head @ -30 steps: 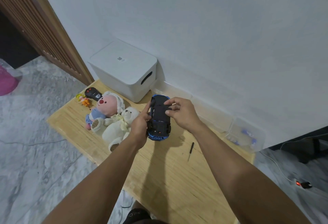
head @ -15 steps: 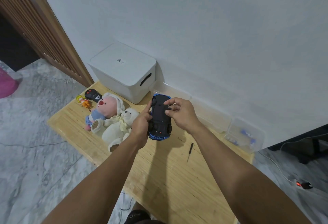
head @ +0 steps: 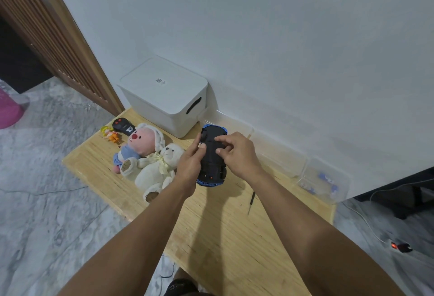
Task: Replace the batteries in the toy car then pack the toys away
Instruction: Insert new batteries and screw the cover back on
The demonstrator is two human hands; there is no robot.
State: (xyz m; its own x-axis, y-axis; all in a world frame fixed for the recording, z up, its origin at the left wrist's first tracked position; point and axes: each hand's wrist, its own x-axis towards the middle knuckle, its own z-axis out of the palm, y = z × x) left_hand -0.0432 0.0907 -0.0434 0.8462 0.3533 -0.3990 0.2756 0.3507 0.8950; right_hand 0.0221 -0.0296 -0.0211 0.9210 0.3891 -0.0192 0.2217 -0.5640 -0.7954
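Note:
I hold a blue toy car (head: 212, 166) upside down above the wooden table (head: 223, 225), its black underside facing me. My left hand (head: 190, 164) grips its left side, thumb on the chassis. My right hand (head: 237, 152) rests on the right side with fingertips pressed on the middle of the underside. A small black screwdriver (head: 251, 200) lies on the table to the right of the car. A clear box (head: 325, 182) holding blue-and-white batteries sits at the far right by the wall.
A white lidded storage bin (head: 164, 94) stands at the back against the wall. A pink plush (head: 141, 143), a white teddy bear (head: 155, 169), a black remote (head: 123, 126) and a small orange doll (head: 110, 133) lie on the left. Another clear box (head: 279, 152) sits by the wall.
The car and both hands have stayed nearly in place; my right fingers have shifted slightly on the car's underside.

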